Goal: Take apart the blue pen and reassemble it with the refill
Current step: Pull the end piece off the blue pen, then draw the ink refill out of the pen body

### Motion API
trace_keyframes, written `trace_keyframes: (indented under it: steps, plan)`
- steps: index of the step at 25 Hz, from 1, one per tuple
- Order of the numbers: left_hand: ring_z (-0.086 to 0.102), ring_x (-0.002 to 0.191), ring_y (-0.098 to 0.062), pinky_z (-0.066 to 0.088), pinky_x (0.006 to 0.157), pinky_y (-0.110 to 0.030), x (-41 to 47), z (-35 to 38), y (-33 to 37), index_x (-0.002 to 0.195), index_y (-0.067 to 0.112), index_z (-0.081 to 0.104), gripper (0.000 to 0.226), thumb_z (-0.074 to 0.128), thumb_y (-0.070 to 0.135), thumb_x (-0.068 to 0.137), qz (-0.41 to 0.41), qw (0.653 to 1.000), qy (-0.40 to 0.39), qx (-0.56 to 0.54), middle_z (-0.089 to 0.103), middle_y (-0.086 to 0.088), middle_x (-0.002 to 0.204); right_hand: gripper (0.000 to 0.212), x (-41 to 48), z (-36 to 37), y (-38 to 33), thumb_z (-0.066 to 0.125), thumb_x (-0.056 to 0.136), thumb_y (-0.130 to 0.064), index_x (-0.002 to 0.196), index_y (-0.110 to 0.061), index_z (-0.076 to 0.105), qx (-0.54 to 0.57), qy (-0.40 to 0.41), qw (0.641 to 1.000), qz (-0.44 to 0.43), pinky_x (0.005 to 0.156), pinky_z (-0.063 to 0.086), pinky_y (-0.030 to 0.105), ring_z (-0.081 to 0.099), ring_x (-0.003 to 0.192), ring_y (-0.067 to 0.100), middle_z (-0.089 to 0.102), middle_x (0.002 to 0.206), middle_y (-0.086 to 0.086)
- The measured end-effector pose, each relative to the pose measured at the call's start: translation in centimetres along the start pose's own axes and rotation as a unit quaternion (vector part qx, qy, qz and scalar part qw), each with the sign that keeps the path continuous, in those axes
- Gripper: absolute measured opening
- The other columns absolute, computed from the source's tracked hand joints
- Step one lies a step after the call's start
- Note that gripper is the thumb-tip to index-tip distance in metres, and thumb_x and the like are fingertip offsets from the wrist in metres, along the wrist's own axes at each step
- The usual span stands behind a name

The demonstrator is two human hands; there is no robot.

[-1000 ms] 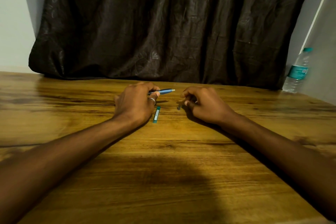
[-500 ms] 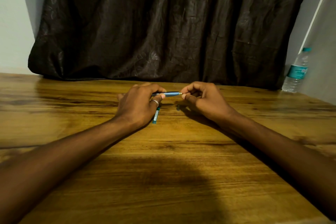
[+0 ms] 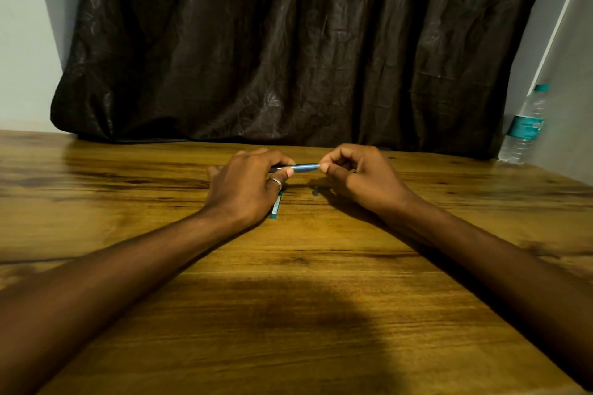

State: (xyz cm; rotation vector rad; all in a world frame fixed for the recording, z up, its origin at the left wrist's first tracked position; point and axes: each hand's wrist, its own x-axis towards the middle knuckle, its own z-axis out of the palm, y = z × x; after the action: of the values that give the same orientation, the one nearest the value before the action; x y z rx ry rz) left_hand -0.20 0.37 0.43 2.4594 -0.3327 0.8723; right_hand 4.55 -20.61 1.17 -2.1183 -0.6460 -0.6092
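Note:
My left hand (image 3: 247,184), with a ring on one finger, grips the blue pen barrel (image 3: 301,167) and holds it level just above the wooden table (image 3: 305,266). At the barrel's right end, the thumb and fingers of my right hand (image 3: 359,176) pinch the tip; what they hold there is hidden. A teal pen part (image 3: 276,206) lies on the table, half under my left hand. Below my right fingers sits a small dark piece (image 3: 314,192) in shadow.
A dark curtain (image 3: 288,42) hangs along the table's far edge. A clear water bottle (image 3: 526,127) with a teal cap and label stands at the far right by the wall. My head's shadow falls on the near table.
My right hand rose from the table and moved left to meet the barrel's tip. The left hand kept the barrel almost still.

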Motion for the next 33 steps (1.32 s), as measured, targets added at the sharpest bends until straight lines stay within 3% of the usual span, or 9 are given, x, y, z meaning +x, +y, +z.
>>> trace_keyframes:
  steps: [3,6,12,17,23,28,33]
  plan:
    - [0.057,0.112,-0.017,0.044,0.095,-0.05,0.1,-0.2,-0.2,0.115,0.035,0.066,0.02,0.057,0.038,0.098,-0.018,1.0,0.007,-0.011,0.067,0.013,0.115,0.012,0.2,-0.7,0.6,0.07,0.089,-0.02,0.08,-0.027,0.071,-0.047,0.018,0.999,-0.01,0.058,0.043,0.011,0.06,0.067,-0.007,0.069,0.07,-0.019]
    - [0.058,0.111,-0.017,0.046,0.094,-0.053,0.1,-0.3,-0.1,0.115,0.034,0.067,0.021,0.057,0.037,0.097,-0.035,0.999,0.02,-0.008,0.068,0.011,0.115,0.015,0.2,-1.9,1.0,0.07,0.088,-0.026,0.078,-0.036,0.067,-0.167,-0.049,0.983,-0.057,0.063,0.042,0.018,0.062,0.078,-0.005,0.067,0.079,-0.019]
    - [0.059,0.111,-0.017,0.045,0.093,-0.052,0.2,-0.1,-0.2,0.117,0.034,0.067,0.022,0.058,0.038,0.097,-0.054,0.998,0.027,0.008,0.068,0.011,0.116,0.006,0.0,-1.8,1.6,0.074,0.083,-0.029,0.083,-0.027,0.079,-0.193,-0.114,0.972,-0.067,0.069,0.05,0.02,0.063,0.08,-0.007,0.07,0.078,-0.02]
    - [0.059,0.11,-0.017,0.049,0.094,-0.054,0.3,-0.1,-0.3,0.117,0.033,0.067,0.022,0.058,0.037,0.097,-0.048,0.999,0.016,-0.004,0.069,0.009,0.115,0.009,0.0,-1.8,1.7,0.074,0.083,-0.027,0.087,-0.025,0.081,-0.213,-0.141,0.962,-0.091,0.071,0.045,0.011,0.061,0.086,-0.01,0.07,0.08,-0.019]
    - [0.058,0.111,-0.017,0.046,0.095,-0.047,0.4,0.1,-0.3,0.119,0.032,0.067,0.023,0.058,0.036,0.098,-0.034,0.999,0.031,0.004,0.07,0.008,0.115,0.008,0.0,-1.9,1.8,0.072,0.086,-0.029,0.084,-0.026,0.08,-0.203,-0.138,0.967,-0.065,0.064,0.043,0.01,0.059,0.083,-0.014,0.067,0.075,-0.023]
    - [0.066,0.092,-0.018,0.054,0.08,-0.04,0.2,-0.2,0.1,0.114,0.026,0.064,0.018,0.056,0.031,0.099,0.02,0.998,0.065,-0.013,0.074,0.002,0.1,0.015,0.2,-2.0,1.6,0.067,0.089,-0.032,0.083,-0.025,0.079,-0.212,-0.099,0.97,-0.063,0.065,0.048,0.021,0.063,0.077,-0.005,0.072,0.08,-0.017]
    - [0.068,0.087,-0.018,0.05,0.088,-0.048,0.2,-0.9,0.0,0.115,0.027,0.057,0.016,0.051,0.031,0.101,0.046,0.995,0.091,0.007,0.073,0.004,0.097,0.017,0.1,-2.0,1.4,0.064,0.09,-0.034,0.089,-0.024,0.078,-0.235,-0.082,0.964,-0.089,0.067,0.049,0.023,0.063,0.078,-0.002,0.073,0.086,-0.013]
